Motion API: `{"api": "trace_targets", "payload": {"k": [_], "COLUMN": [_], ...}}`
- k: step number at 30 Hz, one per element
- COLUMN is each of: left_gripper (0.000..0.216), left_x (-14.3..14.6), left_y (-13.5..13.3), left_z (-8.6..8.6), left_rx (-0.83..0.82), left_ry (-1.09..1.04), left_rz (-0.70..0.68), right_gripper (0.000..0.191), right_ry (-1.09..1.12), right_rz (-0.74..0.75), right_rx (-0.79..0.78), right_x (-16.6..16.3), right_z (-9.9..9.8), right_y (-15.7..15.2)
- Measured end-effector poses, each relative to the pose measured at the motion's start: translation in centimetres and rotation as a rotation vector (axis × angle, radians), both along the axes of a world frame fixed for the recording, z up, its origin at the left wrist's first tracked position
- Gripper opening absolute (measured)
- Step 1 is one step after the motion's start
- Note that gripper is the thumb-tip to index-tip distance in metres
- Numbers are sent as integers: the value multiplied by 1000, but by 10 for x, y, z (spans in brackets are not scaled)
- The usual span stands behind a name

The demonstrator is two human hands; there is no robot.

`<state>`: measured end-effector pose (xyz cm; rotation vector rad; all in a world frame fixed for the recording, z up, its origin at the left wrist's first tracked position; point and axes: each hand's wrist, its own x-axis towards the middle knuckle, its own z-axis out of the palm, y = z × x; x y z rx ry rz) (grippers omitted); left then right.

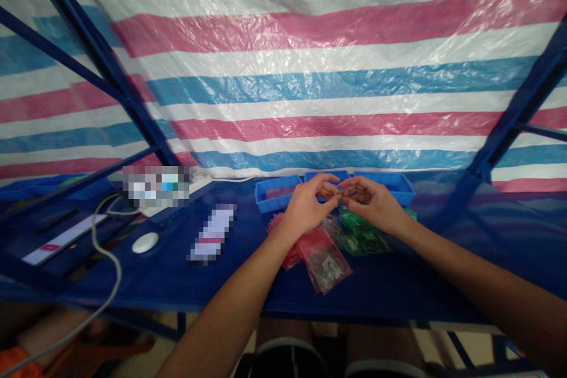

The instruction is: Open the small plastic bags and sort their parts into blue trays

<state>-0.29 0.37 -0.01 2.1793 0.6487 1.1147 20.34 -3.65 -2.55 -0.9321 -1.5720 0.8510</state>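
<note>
Striped sheeting, a blue bench and bins suggest a workshop.

A tiny brownish piece, too small and blurred to identify, sits pinched where the fingers of both hands meet, raised above the surface. Below it, red-pink plastic bags lie flat in an overlapping, uneven pile. The frontmost bag slants toward the near edge, glossy and see-through, with greyish contents and a small pale patch in its lower half. Just right of them, a loose heap of shiny green circuit boards lies jumbled, partly hidden beneath the right hand.
</note>
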Motion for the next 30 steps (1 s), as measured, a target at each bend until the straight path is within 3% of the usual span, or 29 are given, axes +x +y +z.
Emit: {"api": "trace_targets", "payload": {"k": [7,11,13,17,30], "left_gripper": [32,41,42,22,14], "left_x": [0,-2,-2,-3,-4], "left_y": [-5,-6,-5,0,-4], "left_z": [4,5,3,1,5], "left_rx": [317,459,489,554,508], "left_ry": [-1,84,133,107,59], "left_rz": [40,-7,-22,21,152], "right_gripper": [29,32,29,17,28], "right_ry": [90,160,204,284,256], "right_rz": [-11,2,26,51,122], "right_rx": [-33,-70,-101,-172,-194], "right_x": [2,6,6,4,-1], "right_z": [3,4,3,2,12], "right_y": [1,4,4,3,-6]}}
